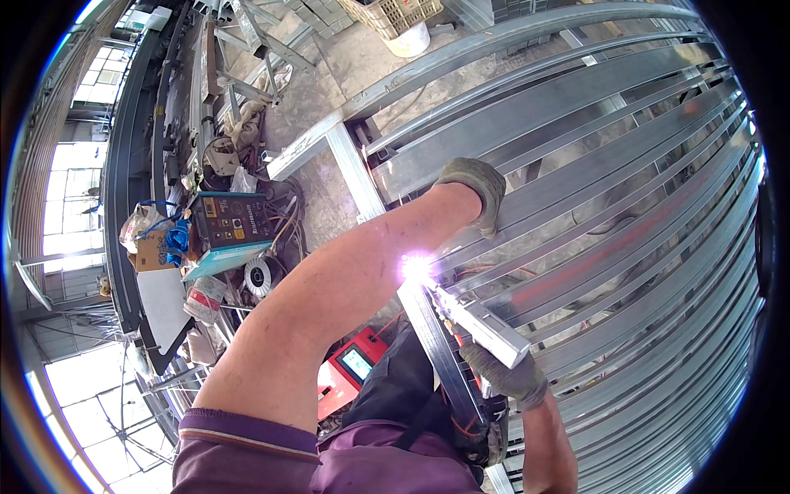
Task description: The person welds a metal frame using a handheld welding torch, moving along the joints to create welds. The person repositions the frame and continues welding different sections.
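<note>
A large frame of silvery metal slats (576, 177) lies before me, the slats running away to the right from a crossing end bar (356, 169). My left hand (473, 188), in a grey-green work glove, reaches across and is closed on one of the slats, its fingertips partly hidden. My right hand (512, 375), also gloved, grips a pale grey welding torch (491, 329). The torch points up and left, and its tip meets the end bar in a bright white-violet flare (417, 269). That glare hides the joint beneath my left forearm.
At left stands a dark-fronted welding machine (234, 222) with cables, amid bags and cartons. A red box with a lit screen (355, 362) sits beside my legs. A beige crate (395, 15) rests on a white bucket (409, 41) at the far side. Metal stock (136, 165) lines the left.
</note>
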A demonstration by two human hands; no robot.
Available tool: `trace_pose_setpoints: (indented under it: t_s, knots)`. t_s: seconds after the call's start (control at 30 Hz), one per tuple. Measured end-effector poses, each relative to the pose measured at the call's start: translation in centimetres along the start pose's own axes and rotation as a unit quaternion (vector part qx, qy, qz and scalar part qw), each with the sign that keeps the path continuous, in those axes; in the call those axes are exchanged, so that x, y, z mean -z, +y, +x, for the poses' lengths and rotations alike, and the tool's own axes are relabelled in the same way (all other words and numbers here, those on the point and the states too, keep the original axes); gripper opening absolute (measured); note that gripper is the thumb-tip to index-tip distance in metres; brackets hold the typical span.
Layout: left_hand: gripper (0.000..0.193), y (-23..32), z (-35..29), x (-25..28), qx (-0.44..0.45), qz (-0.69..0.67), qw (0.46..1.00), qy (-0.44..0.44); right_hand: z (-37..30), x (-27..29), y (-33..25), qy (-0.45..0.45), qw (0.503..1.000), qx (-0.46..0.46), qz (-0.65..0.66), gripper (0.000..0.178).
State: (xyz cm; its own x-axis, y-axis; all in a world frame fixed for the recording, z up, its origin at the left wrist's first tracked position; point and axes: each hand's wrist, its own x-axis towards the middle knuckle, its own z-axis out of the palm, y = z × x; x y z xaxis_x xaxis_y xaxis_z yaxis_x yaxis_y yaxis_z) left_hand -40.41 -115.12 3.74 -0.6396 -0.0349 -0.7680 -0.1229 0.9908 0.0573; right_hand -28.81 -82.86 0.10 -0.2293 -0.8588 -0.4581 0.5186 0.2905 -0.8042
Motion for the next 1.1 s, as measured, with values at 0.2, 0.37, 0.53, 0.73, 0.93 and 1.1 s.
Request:
trace_pose_setpoints:
  t_s: [0.2,0.37,0.53,0.73,0.93,1.1]
  knots:
    - [0.06,0.2,-0.3,0.3,0.0,0.001,1.0,0.0,-0.1,-0.2,-0.2,0.023,0.999,-0.015,-0.024,0.045]
    - [0.06,0.0,-0.1,0.0,-0.003,0.005,1.0,0.004,-0.3,-0.3,-0.5,0.023,0.999,-0.005,-0.038,0.045]
    - [0.061,0.1,-0.1,0.1,0.002,0.004,1.0,0.003,-0.5,-0.5,-0.7,0.026,0.999,-0.008,-0.017,0.045]
    - [0.062,0.2,-0.6,0.5,0.006,0.001,1.0,-0.003,-0.8,-0.8,-1.9,0.027,0.999,-0.024,-0.008,0.046]
    - [0.063,0.1,-0.2,0.3,0.003,-0.003,1.0,-0.005,-0.8,-0.6,-1.3,0.014,0.999,0.016,-0.041,0.045]
    - [0.064,0.1,-0.3,0.2,0.009,-0.011,1.0,-0.004,-1.1,-0.7,-1.2,0.017,1.0,-0.001,-0.021,0.044]
